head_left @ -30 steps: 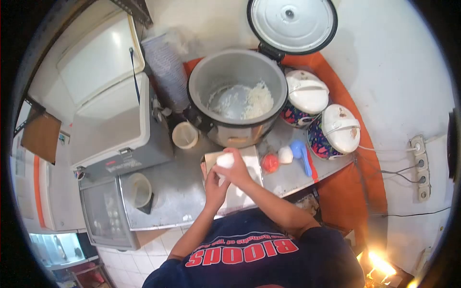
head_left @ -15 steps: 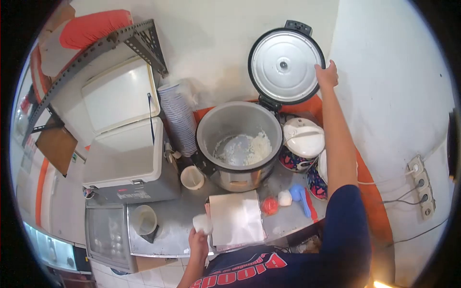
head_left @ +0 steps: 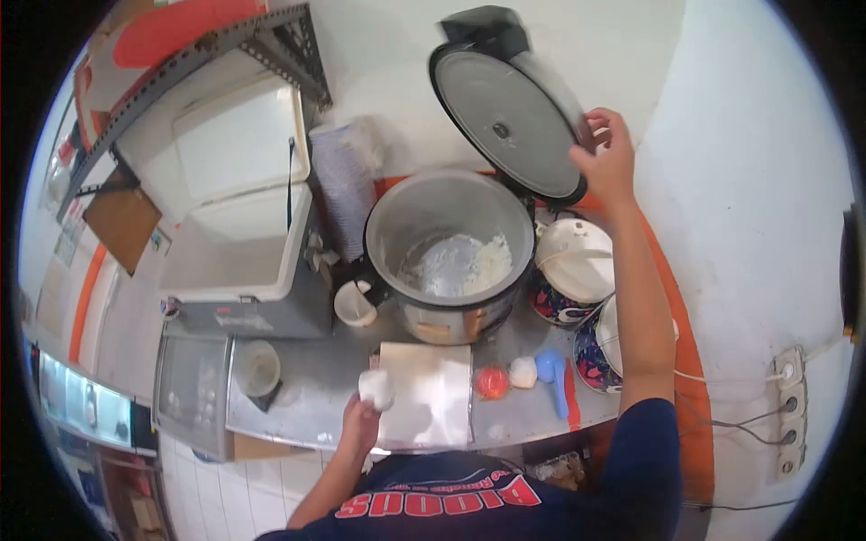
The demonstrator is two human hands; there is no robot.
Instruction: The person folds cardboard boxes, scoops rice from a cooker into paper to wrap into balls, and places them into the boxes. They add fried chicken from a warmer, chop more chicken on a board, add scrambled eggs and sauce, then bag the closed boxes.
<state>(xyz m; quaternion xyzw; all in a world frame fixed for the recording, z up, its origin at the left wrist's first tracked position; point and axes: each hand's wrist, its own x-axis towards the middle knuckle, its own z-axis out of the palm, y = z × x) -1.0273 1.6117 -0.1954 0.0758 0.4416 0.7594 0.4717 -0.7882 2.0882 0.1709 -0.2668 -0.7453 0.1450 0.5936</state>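
A large rice cooker (head_left: pixel 437 323) stands with a little white rice (head_left: pixel 490 268) clinging to the right side of its pot. Its hinged lid (head_left: pixel 505 113) is raised and tilted, blurred by motion. My right hand (head_left: pixel 610 160) is at the lid's right edge, fingers curled over the rim and thumb against the inner face. Lower down, my left hand (head_left: pixel 360 424) holds up a small white rounded cup-like piece (head_left: pixel 376 389), just over the left edge of a stack of brown paper sheets (head_left: pixel 424 397).
Left of the cooker are a cool box (head_left: pixel 262 316) with its lid up, stacked paper cups (head_left: pixel 343 185) and a white container (head_left: pixel 355 305). To the right stand patterned pots (head_left: pixel 573 261). A red ball-like item (head_left: pixel 492 382) and a blue tool (head_left: pixel 552 371) lie by the paper.
The cooker lid has tilted and turned, with my right hand still at its edge. My left hand keeps the white piece near the paper. The camera view has shifted slightly.
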